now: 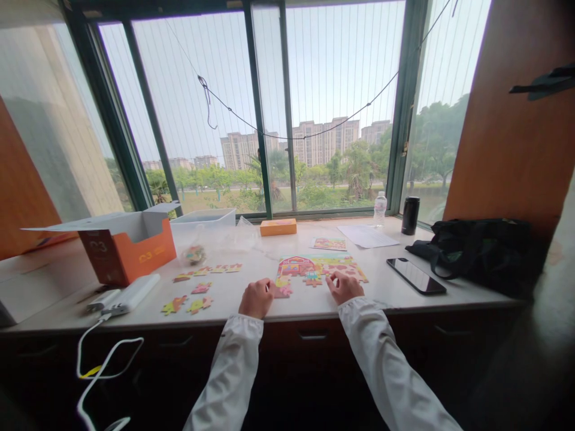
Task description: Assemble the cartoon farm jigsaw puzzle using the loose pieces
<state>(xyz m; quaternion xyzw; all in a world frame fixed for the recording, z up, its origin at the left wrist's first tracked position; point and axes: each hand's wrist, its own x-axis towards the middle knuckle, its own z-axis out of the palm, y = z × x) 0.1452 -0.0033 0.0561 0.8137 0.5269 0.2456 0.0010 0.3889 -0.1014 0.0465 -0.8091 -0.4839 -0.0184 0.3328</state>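
Observation:
A partly assembled colourful jigsaw puzzle (321,267) with a red barn lies on the white window ledge (381,287). My left hand (257,297) rests as a loose fist at the puzzle's lower left corner, touching a pink loose piece (284,291). My right hand (344,287) sits curled at the puzzle's front edge, fingertips on the pieces there. Several loose pieces (193,293) lie scattered to the left of my left hand. Both arms wear white sleeves.
An open orange box (130,248) and a white power bank (128,295) with cable are at left. A clear tub (204,218), small orange box (278,227), picture sheet (329,243), paper, water bottle (380,209), black cup (410,215), phone (416,276) and black bag (480,248) surround the puzzle.

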